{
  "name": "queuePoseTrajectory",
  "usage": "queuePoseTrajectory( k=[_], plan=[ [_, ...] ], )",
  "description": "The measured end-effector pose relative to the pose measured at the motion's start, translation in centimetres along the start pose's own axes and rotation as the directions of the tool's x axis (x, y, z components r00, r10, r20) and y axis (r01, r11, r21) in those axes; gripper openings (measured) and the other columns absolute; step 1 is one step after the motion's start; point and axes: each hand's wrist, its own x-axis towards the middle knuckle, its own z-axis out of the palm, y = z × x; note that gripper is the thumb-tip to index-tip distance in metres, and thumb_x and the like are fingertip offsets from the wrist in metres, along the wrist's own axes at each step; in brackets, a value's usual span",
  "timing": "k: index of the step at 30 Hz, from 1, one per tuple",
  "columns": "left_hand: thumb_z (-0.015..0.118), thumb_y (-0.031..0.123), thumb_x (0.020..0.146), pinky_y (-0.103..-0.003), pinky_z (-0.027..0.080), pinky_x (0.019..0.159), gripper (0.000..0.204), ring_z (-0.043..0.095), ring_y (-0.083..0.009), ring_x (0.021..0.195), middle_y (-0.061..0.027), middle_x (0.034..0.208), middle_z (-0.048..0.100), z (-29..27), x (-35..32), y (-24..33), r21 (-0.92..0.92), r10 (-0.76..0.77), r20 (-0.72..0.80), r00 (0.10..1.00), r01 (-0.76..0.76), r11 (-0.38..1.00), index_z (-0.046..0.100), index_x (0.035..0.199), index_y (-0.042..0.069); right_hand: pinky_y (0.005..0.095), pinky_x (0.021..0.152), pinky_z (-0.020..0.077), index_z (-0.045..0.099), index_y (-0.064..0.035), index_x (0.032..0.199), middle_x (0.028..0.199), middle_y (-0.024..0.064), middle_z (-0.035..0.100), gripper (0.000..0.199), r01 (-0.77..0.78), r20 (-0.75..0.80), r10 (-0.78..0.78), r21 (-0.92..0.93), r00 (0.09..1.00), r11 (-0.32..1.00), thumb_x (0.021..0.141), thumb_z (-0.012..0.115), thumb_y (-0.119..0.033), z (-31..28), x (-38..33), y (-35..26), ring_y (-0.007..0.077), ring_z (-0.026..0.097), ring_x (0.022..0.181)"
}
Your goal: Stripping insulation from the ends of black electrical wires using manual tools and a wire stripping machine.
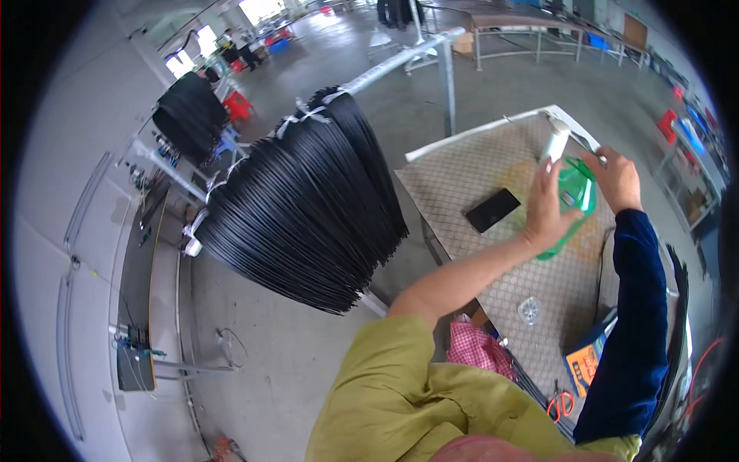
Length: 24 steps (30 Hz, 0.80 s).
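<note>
A clear green plastic bottle [583, 192] is between my two hands above the table at the right. My left hand [543, 204] is closed on its near left side, thumb toward the bottle's lower part. My right hand [618, 183] has its fingers bent in a pinch at the bottle's upper right edge. A small dark piece shows by those fingertips, too small to name. Just beyond my left fingertips stands a white cylindrical container [556, 140]. On the tabletop left of my left hand lies a black phone [493, 210].
The table [439, 173] has a patterned cover. Nearer on it are a clear plastic disc [529, 310], orange-handled scissors [561, 403], an orange-and-blue box [583, 367] and pink checked cloth [479, 350]. To the left, bundled black strands [300, 208] hang on a metal rack [404, 55].
</note>
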Motion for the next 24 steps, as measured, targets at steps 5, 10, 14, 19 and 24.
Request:
queuePoseTrajectory(
  k=[5,10,14,19,24],
  plan=[
    [0.082,0.029,0.051,-0.049,0.023,0.098,0.108,0.032,-0.0389,0.118,-0.0248,0.126,0.031,2.4,-1.3,-0.3,0.106,-0.356,0.11,0.928,0.346,0.932,0.015,0.13,-0.003,0.0423,0.067,0.0479,0.062,-0.0043,0.084,0.077,0.018,0.062,0.042,0.065,0.145,-0.025,-0.286,0.989,0.956,0.077,0.055,-0.046,0.6,1.7,-1.3,0.0334,0.061,0.076],
    [0.08,0.025,0.052,-0.05,0.027,0.095,0.101,0.034,-0.0373,0.115,-0.024,0.123,0.032,3.9,-1.6,-1.2,0.083,-0.348,0.073,0.935,0.342,0.936,0.018,0.128,0.0,0.0446,0.067,0.0478,0.056,-0.0062,0.094,0.081,0.0171,0.062,0.037,0.048,0.118,-0.003,-0.372,0.993,0.927,0.081,0.049,-0.04,2.3,2.2,-0.4,0.0347,0.061,0.076],
    [0.078,0.022,0.051,-0.047,0.032,0.091,0.095,0.037,-0.0378,0.109,-0.0218,0.116,0.037,4.3,-1.8,-1.2,0.005,-0.292,0.038,0.956,0.292,0.956,0.023,0.125,0.001,0.0448,0.066,0.0474,0.056,-0.0067,0.092,0.079,0.0175,0.062,0.036,0.101,0.118,-0.067,-0.315,0.991,0.944,0.082,0.048,-0.04,2.2,1.8,0.4,0.0351,0.06,0.075],
    [0.076,0.019,0.051,-0.04,0.037,0.084,0.078,0.045,-0.0294,0.096,-0.0164,0.103,0.044,4.4,-1.3,-1.6,-0.166,-0.239,0.022,0.971,0.239,0.957,0.037,0.115,0.0,0.0449,0.066,0.045,0.055,-0.0067,0.089,0.077,0.0177,0.061,0.034,0.177,0.164,-0.153,-0.143,0.974,0.974,0.082,0.047,-0.038,1.6,1.6,2.0,0.036,0.058,0.075],
    [0.08,0.02,0.049,-0.04,0.036,0.087,0.087,0.042,-0.0302,0.101,-0.0175,0.107,0.041,3.9,-1.1,-1.6,-0.054,-0.164,0.021,0.986,0.165,0.985,0.033,0.118,-0.001,0.0409,0.069,0.0441,0.056,-0.009,0.089,0.082,0.0136,0.062,0.026,0.396,0.306,-0.419,0.138,0.855,0.908,0.075,0.055,-0.031,-0.1,3.3,2.6,0.0324,0.058,0.08]
  ],
)
